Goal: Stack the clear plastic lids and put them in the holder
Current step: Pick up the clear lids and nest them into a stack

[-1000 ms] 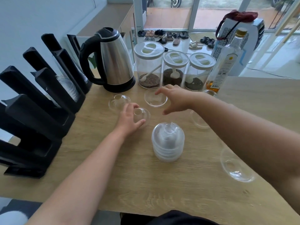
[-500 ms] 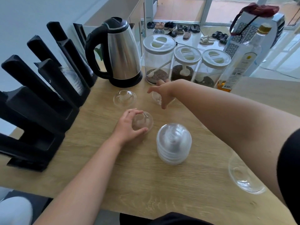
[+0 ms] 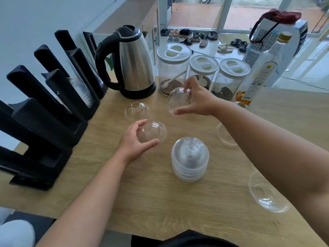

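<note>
A stack of clear dome lids [image 3: 190, 158] stands on the wooden table [image 3: 160, 202]. My left hand [image 3: 135, 141] grips a single dome lid [image 3: 154, 131] resting dome-up on the table just left of the stack. My right hand [image 3: 197, 100] holds another clear lid [image 3: 178, 100] lifted off the table and tilted on its side. One loose lid [image 3: 137, 109] sits dome-up near the kettle. Two more lie upside down: a lid [image 3: 225, 135] under my right forearm and a lid [image 3: 267, 193] at the right edge. The black slotted holder [image 3: 44, 111] stands at the left.
A steel kettle [image 3: 132, 63] stands at the back, beside three lidded jars [image 3: 203, 73] and an oil bottle [image 3: 260, 72]. Some lids [image 3: 83, 91] sit in a holder slot. The table's front edge runs close to my body.
My right hand has picked a lid up from the table near the jars and tilted it. My left hand has stayed on its lid. The camera has shifted slightly.
</note>
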### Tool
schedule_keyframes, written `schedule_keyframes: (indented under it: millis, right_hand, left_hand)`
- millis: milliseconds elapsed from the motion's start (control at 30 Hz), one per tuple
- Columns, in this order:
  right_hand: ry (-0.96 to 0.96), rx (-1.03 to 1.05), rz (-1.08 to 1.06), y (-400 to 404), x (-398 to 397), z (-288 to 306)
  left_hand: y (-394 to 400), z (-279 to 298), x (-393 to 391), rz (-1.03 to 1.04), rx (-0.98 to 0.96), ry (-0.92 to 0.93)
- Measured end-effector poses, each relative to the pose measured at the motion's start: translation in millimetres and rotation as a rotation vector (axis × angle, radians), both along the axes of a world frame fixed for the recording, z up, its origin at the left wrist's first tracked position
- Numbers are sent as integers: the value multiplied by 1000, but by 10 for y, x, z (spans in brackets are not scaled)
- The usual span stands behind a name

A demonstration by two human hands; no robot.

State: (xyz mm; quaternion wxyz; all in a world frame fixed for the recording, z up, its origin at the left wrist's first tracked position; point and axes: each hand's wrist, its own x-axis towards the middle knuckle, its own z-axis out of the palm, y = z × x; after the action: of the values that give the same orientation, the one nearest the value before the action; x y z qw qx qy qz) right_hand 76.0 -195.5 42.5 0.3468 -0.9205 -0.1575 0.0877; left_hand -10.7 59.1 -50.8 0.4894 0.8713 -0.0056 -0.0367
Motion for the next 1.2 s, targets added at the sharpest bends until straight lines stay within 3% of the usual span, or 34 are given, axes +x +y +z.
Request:
schedule_keyframes:
  millis: [167,400,533,767,967,1200]
  right_hand:
    - [84,435,-134,-280,-289,-18]
    - [198,920,-219,-360,-741,-71]
    - [204,1051,-242,-373,-1020,-118]
    - [88,983,-234,-391,-1379,-337]
    - [-23,721,-167,-344,-1564,-602]
    - [-83,552,-136,-263,-1590,-674]
  left_hand:
    - [-97,394,-121,-80,-239,-13]
    - [-525,669,-310,-349,13,-108]
    - [-684,545,-391,-391,95,-130]
    - [-831,434,-485,-404,153,-205]
    - [-818,340,-557,-328,-6,-117]
    - [-671,169,-604,-263,-169,-9]
